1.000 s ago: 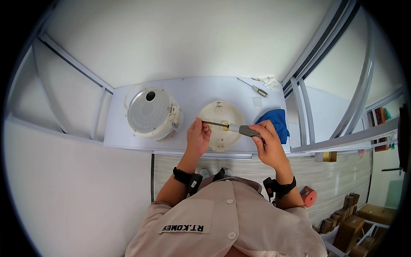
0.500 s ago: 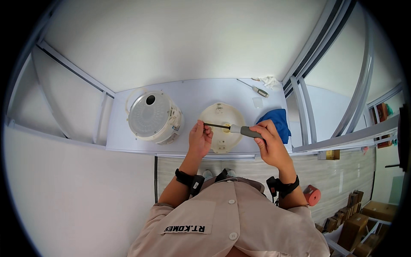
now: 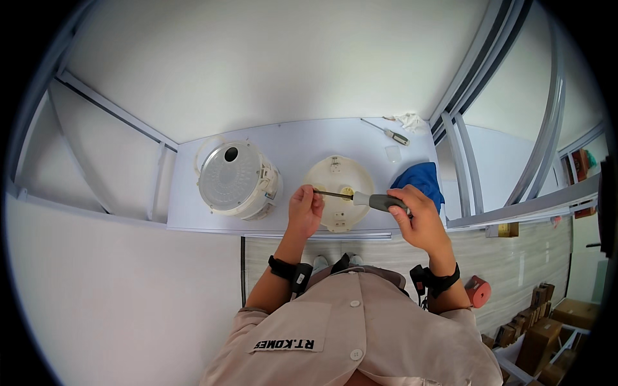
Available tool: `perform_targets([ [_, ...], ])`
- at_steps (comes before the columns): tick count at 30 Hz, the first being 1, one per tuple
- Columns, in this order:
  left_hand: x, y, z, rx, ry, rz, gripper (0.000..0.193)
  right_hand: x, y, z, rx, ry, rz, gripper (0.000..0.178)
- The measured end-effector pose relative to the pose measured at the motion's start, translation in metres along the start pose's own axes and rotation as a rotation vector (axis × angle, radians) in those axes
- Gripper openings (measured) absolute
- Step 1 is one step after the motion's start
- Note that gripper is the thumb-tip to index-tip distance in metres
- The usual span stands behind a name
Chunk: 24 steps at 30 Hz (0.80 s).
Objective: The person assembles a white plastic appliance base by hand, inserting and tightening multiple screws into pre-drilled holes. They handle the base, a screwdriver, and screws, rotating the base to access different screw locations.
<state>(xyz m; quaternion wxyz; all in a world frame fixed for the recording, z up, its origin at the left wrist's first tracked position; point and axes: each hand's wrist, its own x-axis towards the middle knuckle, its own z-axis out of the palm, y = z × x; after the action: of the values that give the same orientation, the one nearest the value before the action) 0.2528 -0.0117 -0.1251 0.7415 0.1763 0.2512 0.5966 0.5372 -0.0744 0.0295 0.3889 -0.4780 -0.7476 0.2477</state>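
My right hand (image 3: 421, 217) is closed round the handle of a grey screwdriver (image 3: 380, 201). Its dark shaft points left, almost level, above a round cream-coloured cover (image 3: 347, 172). At the shaft's tip, the fingers of my left hand (image 3: 306, 204) are pinched together; whether they hold the tip itself or some small part there is too small to tell. The cover lies on the white table with fittings near its far and near edges and a yellowish part at its middle, partly hidden by the screwdriver.
A round white appliance body with a metal lid (image 3: 235, 183) stands on the table's left. Toward the back right lie a second screwdriver (image 3: 393, 134), a crumpled white tissue (image 3: 411, 121) and a small clear piece (image 3: 393, 154). Blue cloth (image 3: 420, 179) sits beyond my right hand.
The whole view has shifted slightly. The screwdriver's handle end has dipped a little toward me, while both hands keep their grip.
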Motion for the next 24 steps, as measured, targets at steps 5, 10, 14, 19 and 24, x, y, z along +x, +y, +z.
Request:
perform_targets([
  [5, 0.003, -0.002, 0.009, 0.047, 0.112, -0.016, 0.019, -0.002, 0.000, 0.005, -0.010, -0.052, 0.112, 0.032],
  [10, 0.005, -0.007, 0.011, 0.143, 0.185, -0.011, 0.025, 0.002, -0.003, 0.008, 0.119, -0.025, 0.071, 0.047],
  [14, 0.004, -0.006, 0.018, 0.164, 0.221, -0.021, 0.028, 0.001, 0.004, 0.009, 0.110, -0.071, 0.092, 0.044],
  [19, 0.003, -0.009, 0.014, 0.316, 0.182, -0.031, 0.026, -0.001, 0.003, 0.013, 0.139, -0.009, 0.114, 0.032],
  [24, 0.000, -0.013, 0.016, 0.715, 0.178, -0.055, 0.030, 0.002, 0.010, 0.018, 0.143, 0.139, 0.085, 0.028],
])
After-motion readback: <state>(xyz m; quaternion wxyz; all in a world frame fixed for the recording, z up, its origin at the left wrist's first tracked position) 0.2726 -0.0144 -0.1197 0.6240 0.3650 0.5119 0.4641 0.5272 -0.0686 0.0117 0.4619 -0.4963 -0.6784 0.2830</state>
